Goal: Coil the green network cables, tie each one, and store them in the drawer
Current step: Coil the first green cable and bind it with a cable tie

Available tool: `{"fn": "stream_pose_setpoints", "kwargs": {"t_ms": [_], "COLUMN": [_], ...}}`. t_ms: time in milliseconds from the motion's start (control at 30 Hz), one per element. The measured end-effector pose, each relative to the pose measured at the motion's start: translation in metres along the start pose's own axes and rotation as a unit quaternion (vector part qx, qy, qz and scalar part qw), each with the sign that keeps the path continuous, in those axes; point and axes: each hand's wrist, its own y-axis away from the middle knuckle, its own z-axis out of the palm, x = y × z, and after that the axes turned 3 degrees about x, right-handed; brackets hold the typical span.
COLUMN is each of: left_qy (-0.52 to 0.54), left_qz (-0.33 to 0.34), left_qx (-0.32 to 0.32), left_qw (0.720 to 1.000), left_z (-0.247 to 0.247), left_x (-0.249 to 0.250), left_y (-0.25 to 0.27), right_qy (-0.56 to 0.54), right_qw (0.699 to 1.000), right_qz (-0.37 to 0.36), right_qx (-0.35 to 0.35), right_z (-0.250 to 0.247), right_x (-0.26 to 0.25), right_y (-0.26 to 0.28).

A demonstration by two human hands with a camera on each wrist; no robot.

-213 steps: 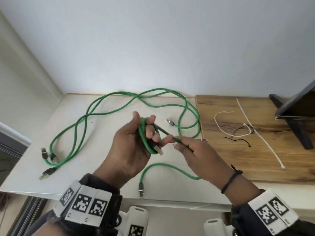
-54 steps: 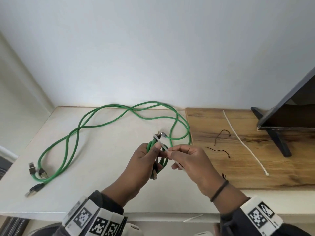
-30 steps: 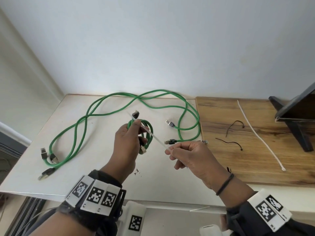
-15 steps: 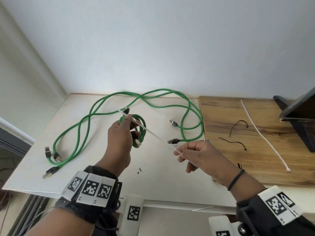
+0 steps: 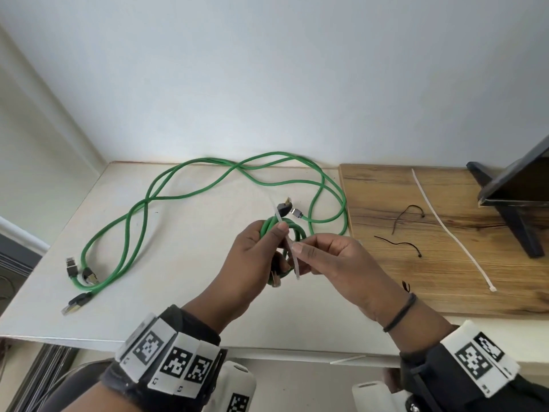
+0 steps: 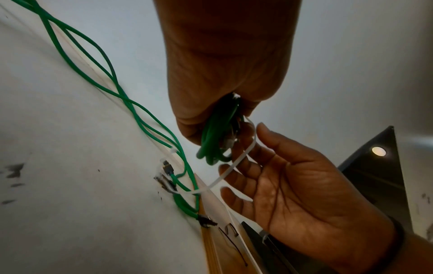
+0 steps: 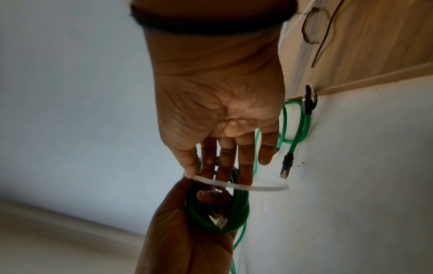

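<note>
My left hand (image 5: 255, 257) grips a small coil of green network cable (image 5: 292, 230), held above the white table (image 5: 184, 263); a plug sticks up from the coil and another hangs below. A white zip tie (image 5: 289, 248) runs across the coil. My right hand (image 5: 323, 257) pinches the tie between thumb and forefinger, right beside the left thumb. In the right wrist view the zip tie (image 7: 236, 185) crosses the coil (image 7: 218, 209). The left wrist view shows the tie (image 6: 236, 163) looping past the coil (image 6: 215, 140). Long loose green cables (image 5: 142, 215) lie on the table behind.
A wooden board (image 5: 445, 248) lies at the right with a long white zip tie (image 5: 445, 227) and two black ties (image 5: 404, 215) on it. A dark screen on a stand (image 5: 517, 197) occupies the far right. Cable plugs (image 5: 80, 275) lie near the table's left edge.
My right hand, which had pulled the tie out to the right, has come back to the coil. The left hand with the coil has shifted right and nearer to me.
</note>
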Motion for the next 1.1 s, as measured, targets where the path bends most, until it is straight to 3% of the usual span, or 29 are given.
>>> {"fn": "stream_pose_setpoints", "kwargs": {"t_ms": [267,533,767,867,967,1100], "left_qy": [-0.030,0.076,0.067,0.046,0.049,0.053], "left_qz": [0.000,-0.054,-0.065,-0.072,-0.091,-0.103], "left_qx": [-0.014,0.129,0.122,0.138,0.166,0.182], "left_qw": [0.999,0.987,0.988,0.987,0.981,0.976], "left_z": [-0.001,-0.018,-0.012,-0.010,-0.012,-0.015], "left_x": [0.000,0.002,0.001,0.000,0.002,0.002], "left_y": [0.000,-0.015,-0.012,-0.012,-0.014,-0.016], "right_qy": [-0.018,0.005,0.135,0.228,0.339,0.401], "right_qw": [1.000,0.999,0.987,0.960,0.897,0.852], "right_qz": [0.008,0.022,-0.049,-0.140,-0.268,-0.319], "right_qx": [-0.009,0.028,0.067,0.078,0.088,0.111], "right_z": [0.002,0.001,0.005,0.007,0.010,0.010], "right_x": [-0.004,-0.001,0.008,0.011,0.013,0.013], "right_y": [0.004,0.002,0.001,0.005,0.007,0.007]}}
